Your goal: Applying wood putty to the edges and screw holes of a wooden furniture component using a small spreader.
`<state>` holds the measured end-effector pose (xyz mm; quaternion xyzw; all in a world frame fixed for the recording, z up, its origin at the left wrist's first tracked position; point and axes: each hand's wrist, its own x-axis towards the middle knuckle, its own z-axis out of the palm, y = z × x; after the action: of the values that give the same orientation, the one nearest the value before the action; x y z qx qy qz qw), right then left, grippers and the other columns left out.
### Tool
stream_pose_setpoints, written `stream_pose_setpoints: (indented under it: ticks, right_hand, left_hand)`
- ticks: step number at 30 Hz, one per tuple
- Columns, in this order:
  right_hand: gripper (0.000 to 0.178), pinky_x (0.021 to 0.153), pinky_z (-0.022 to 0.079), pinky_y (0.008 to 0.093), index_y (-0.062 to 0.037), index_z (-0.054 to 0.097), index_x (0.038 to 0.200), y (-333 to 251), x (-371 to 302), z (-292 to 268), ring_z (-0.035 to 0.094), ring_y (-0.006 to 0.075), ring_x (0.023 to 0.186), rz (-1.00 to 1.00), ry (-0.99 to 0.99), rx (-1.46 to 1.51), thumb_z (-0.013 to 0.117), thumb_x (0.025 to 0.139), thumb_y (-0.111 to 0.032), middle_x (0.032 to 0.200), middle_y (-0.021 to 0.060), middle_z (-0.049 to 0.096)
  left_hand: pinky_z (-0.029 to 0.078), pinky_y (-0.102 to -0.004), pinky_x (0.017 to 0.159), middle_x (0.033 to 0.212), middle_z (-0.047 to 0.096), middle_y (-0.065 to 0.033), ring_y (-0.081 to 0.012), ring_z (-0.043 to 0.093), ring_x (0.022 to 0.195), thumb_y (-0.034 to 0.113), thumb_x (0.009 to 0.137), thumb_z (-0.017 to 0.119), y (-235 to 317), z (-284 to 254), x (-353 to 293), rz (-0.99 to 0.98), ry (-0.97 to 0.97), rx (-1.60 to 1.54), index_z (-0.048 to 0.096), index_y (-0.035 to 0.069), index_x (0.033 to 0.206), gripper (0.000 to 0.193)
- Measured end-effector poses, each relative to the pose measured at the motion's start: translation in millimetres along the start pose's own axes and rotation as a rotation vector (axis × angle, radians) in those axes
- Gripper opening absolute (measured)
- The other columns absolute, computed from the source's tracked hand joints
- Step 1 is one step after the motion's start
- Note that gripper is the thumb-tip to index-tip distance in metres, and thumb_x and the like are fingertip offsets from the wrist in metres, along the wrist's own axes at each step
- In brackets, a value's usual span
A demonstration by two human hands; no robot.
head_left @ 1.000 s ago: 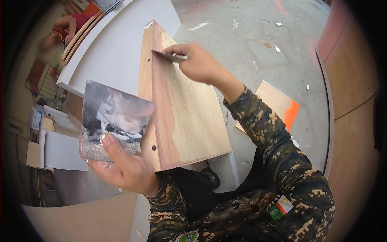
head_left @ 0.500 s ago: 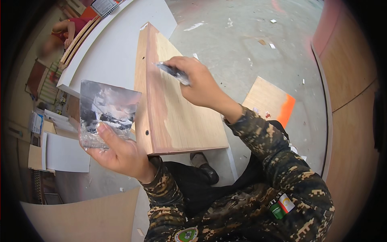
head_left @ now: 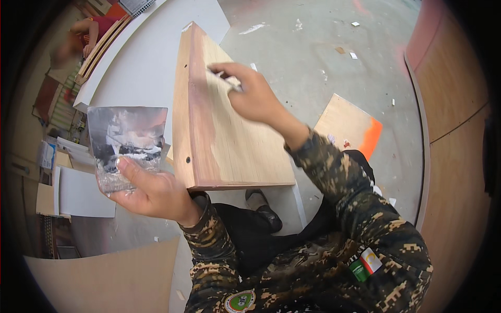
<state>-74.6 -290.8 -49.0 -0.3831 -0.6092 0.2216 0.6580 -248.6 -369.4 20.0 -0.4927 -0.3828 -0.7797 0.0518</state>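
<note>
Hands (head_left: 151,193) (head_left: 255,96) grasping smeared plate (head_left: 128,133) and blurred scraper (head_left: 229,81), pink-streaked wooden piece (head_left: 245,141), white panel (head_left: 141,62), scrap-strewn grey floor (head_left: 292,62)

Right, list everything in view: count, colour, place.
boxy wooden piece: one, pale with reddish-brown band, centre
smeared plate: one, grey, black, white, left hand
flat tool: one, blurred greyish, right hand
large panel: one, white, behind wooden piece
board: one, tan with orange edge, right
plywood sheet: one, tan, lower left
curved panelling: brown and pinkish, far right
scraps: several, mostly white, floor
clutter: several, white and tan, left
other person: one, red top, upper left
sleeves: two, camouflage, lower centre
hands: two, bare, centre and left
</note>
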Motion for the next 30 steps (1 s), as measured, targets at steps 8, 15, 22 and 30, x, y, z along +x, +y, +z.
stream_pose_setpoints:
  ticks: [8,15,22,30]
  right_hand:
    - [0.045,0.092,0.051,0.0377,0.0025,0.067,0.116,-21,-4,1,0.065,0.0322,0.104,0.072,-0.177,0.007,0.049,0.075,0.007,0.112,0.0204,0.069]
    - [0.053,0.095,0.048,0.0391,0.0001,0.064,0.118,-85,-74,3,0.062,0.0323,0.107,-0.012,-0.249,-0.013,0.049,0.068,0.012,0.113,0.0170,0.066]
    - [0.057,0.096,0.045,0.0414,-0.0013,0.062,0.120,-116,-119,-18,0.056,0.0373,0.112,-0.121,-0.328,0.020,0.059,0.064,0.011,0.118,0.0159,0.063]
    - [0.060,0.098,0.046,0.0408,0.0014,0.061,0.122,-63,-86,19,0.057,0.0361,0.113,-0.257,0.093,-0.269,0.060,0.063,0.012,0.124,0.0168,0.062]
  left_hand:
    - [0.051,-0.0322,0.087,0.117,0.058,-0.0184,-0.0207,0.060,0.101,0.014,0.102,0.057,1,-3,4,-0.063,-0.010,-0.047,0.046,-0.010,0.128,0.037]
    - [0.051,-0.0320,0.087,0.118,0.058,-0.0189,-0.0201,0.060,0.103,0.015,0.102,0.056,3,-11,10,-0.063,-0.019,-0.085,0.046,-0.012,0.129,0.039]
    - [0.050,-0.0312,0.088,0.122,0.058,-0.0199,-0.0202,0.059,0.105,0.015,0.102,0.056,2,-5,4,-0.079,-0.020,-0.101,0.043,-0.013,0.130,0.041]
    - [0.052,-0.0309,0.085,0.116,0.060,-0.0193,-0.0194,0.061,0.099,0.015,0.103,0.056,3,-8,7,-0.085,-0.038,-0.086,0.045,-0.013,0.125,0.038]
